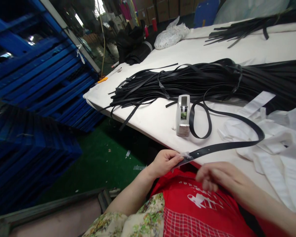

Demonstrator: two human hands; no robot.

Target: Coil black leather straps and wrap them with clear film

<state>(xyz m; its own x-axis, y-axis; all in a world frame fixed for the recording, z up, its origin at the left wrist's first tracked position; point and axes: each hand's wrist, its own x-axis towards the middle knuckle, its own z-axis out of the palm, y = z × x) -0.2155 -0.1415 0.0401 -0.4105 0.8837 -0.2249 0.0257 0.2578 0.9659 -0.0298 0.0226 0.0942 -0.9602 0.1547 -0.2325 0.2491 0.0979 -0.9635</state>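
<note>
My left hand (pixel 165 162) pinches the near end of a black strap (pixel 227 144), where a bit of clear tape sticks to the tip. The strap loops away over the white table (pixel 158 121) and curls back beside a white tape dispenser (pixel 183 115). My right hand (pixel 218 177) hovers just right of the strap's end, over my red apron; its fingers are blurred by motion and nothing shows in them. A large bundle of black straps (pixel 199 80) lies across the table behind the dispenser.
White paper strips (pixel 276 144) are heaped at the right. Stacked blue pallets (pixel 34 82) stand left of the table over a green floor. A white plastic bag (pixel 171 34) and another strap bundle (pixel 244 29) lie at the far end.
</note>
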